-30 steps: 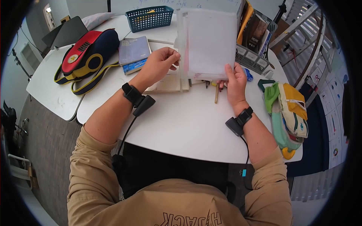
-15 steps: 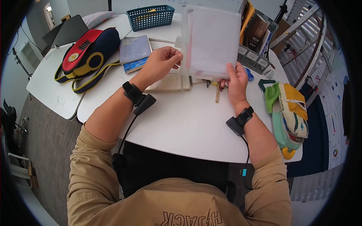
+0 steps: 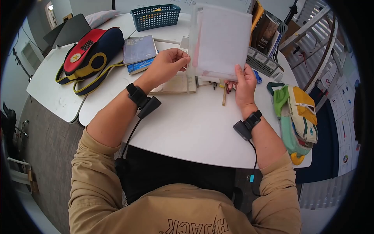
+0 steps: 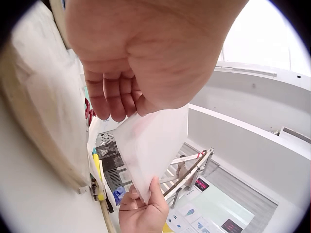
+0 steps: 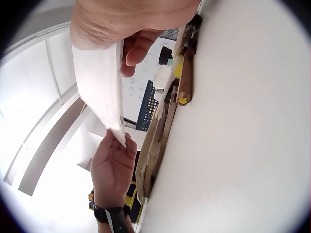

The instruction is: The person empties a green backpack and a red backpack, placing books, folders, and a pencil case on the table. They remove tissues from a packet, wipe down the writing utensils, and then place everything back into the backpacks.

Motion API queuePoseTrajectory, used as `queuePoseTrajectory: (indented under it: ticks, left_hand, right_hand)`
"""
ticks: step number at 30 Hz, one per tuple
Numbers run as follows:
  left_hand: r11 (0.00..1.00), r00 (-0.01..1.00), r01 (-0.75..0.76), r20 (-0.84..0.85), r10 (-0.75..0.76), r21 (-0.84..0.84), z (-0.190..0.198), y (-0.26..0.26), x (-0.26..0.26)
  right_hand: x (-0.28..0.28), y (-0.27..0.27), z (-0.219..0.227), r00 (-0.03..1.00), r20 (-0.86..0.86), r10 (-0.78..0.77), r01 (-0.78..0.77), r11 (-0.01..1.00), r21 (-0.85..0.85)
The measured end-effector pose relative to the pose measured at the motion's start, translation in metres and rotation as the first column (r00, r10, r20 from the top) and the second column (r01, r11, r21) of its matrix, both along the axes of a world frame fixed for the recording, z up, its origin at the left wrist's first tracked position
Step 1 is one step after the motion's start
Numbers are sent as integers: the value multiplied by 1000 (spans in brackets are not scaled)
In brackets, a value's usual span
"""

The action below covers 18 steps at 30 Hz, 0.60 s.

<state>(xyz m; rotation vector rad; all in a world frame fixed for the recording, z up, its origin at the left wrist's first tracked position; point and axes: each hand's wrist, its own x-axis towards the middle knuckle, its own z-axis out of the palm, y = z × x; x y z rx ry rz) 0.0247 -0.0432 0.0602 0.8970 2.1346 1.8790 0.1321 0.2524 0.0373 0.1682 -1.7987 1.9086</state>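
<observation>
A translucent plastic document folder (image 3: pixel 224 43) with whitish sheets in it is held up over the back of the table, with a pinkish strip showing along its left side. My left hand (image 3: pixel 168 67) pinches its left edge between thumb and curled fingers. At the lower right corner my right hand (image 3: pixel 245 87) grips it, thumb on the front face and fingers behind. The left wrist view shows the folder (image 4: pixel 153 141) stretched between the left fingers and the right hand (image 4: pixel 143 211). In the right wrist view, the left hand (image 5: pixel 114 167) pinches the far corner.
Behind the folder lie an open book (image 3: pixel 173 85) and several pens, with a wooden stick (image 3: pixel 224 96) pointing forward. Notebooks (image 3: pixel 139 50) and a red-and-navy bag (image 3: pixel 95 54) are left. A teal basket (image 3: pixel 156 19) stands behind; a book rack (image 3: pixel 263 60) and colourful backpack (image 3: pixel 298 117) are right.
The folder has shifted slightly to the right, and my left hand has moved a little right with it. Both hands keep their hold.
</observation>
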Motion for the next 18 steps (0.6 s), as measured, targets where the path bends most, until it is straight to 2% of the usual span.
queuePoseTrajectory:
  ticks: [9, 12, 18]
  left_hand:
    - [998, 996, -64, -69, 63, -14, 5, -2, -1]
    - [1000, 1000, -1, 9, 1, 24, 4, -1, 4]
    - [996, 998, 53, 33, -51, -65, 8, -4, 6]
  right_hand:
    - [0, -1, 0, 1000, -21, 12, -12, 1000, 16]
    - [0, 0, 0, 999, -29, -14, 14, 1000, 17]
    - [-2, 1, -1, 999, -29, -41, 41, 999, 1]
